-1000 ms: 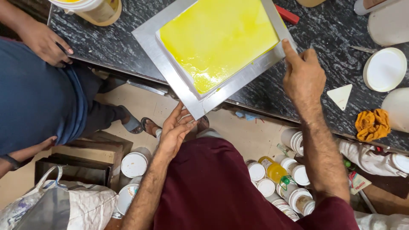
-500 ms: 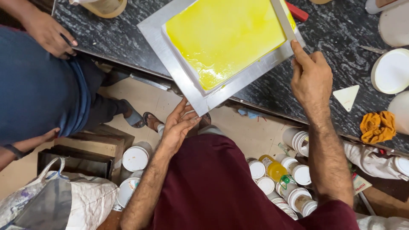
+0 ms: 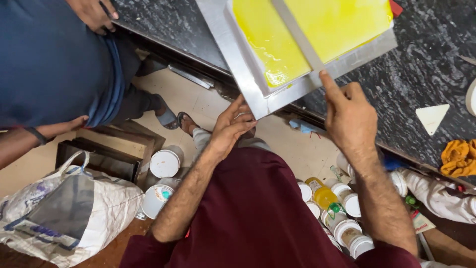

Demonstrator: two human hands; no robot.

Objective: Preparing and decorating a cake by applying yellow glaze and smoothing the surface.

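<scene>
1. The screen-printing frame [image 3: 277, 94] is a flat rectangle of dull grey metal with square-cut edges, stretched with smooth mesh [image 3: 322, 30] under a wet, glossy yellow coating; a straight grey bar [image 3: 297, 34] crosses the yellow face on a slant.
2. The frame lies tilted on the black speckled stone counter [image 3: 411, 84], its near corner jutting past the counter's edge above the floor.
3. The left hand [image 3: 230, 126] is open, fingers spread and apart, the fingertips touching the underside of that overhanging corner.
4. The right hand [image 3: 349, 114] presses on the frame's lower rail, forefinger stretched onto the metal and the other fingers loosely curled; it clamps nothing.
5. On the counter to the right lie a white triangular scraper [image 3: 432, 116] and a crumpled orange cloth [image 3: 458, 158], well apart from the frame.
6. Below, the pale tiled floor [image 3: 198, 99] holds round white-lidded tubs [image 3: 165, 164], a cluster of small jars [image 3: 342, 218] with one yellow-filled bottle among them, a dark wooden box [image 3: 106, 151] and a creased white sack [image 3: 64, 208].
7. A second person in a blue shirt [image 3: 49, 59] stands at the left, one hand [image 3: 91, 12] on the counter's edge.
8. Against half a second ago, the frame fills more of the view and sits nearer the top edge, the bar now shows across the yellow, and both hands keep their places on the near corner and lower rail.
</scene>
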